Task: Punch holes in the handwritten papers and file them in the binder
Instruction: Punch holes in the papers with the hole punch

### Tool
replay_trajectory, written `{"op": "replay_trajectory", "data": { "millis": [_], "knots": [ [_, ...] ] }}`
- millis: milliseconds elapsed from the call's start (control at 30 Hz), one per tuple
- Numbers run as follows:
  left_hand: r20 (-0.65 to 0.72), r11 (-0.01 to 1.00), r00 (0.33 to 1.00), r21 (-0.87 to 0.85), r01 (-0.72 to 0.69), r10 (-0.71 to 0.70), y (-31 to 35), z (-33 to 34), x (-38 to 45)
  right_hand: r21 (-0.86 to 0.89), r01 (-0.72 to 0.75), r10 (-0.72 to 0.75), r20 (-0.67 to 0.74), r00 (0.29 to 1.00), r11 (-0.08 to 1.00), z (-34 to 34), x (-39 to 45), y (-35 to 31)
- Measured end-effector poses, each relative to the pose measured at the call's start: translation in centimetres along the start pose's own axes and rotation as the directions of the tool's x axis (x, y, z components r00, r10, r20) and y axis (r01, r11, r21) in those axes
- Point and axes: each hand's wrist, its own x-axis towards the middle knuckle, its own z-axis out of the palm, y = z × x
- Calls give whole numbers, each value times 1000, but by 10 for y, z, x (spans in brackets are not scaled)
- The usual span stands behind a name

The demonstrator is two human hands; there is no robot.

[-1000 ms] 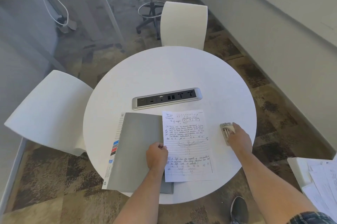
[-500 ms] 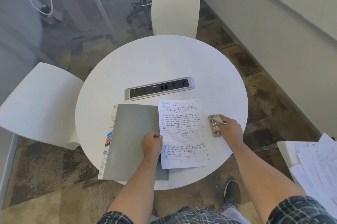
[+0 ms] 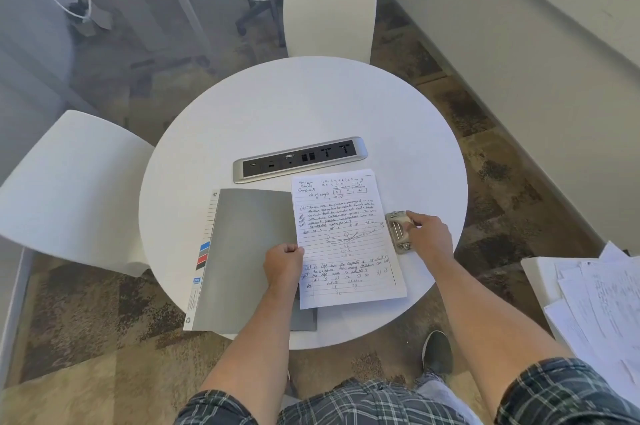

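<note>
The right hand [image 3: 427,234] grips the punch [image 3: 398,232] just beside the paper's [image 3: 346,237] right long edge, while the left hand [image 3: 282,260] pinches its left edge.

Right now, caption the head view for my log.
Left hand pinches handwritten sheet beside grey binder; right hand grips hole punch.

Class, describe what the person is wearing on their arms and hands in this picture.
Both forearms are bare and so are the left hand and the right hand: no gloves, watch or rings show. Short sleeves in a dark plaid with pale lines begin near the upper arms at the bottom edge.
</note>
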Motion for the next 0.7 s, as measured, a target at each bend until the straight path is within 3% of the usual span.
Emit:
{"op": "replay_trajectory", "data": {
  "millis": [700],
  "knots": [
    [14, 1000, 1000, -4, 14, -14, 4, 17, -14, 9, 15, -15, -22, 1000, 1000, 9, -17, -4]
  ]
}}
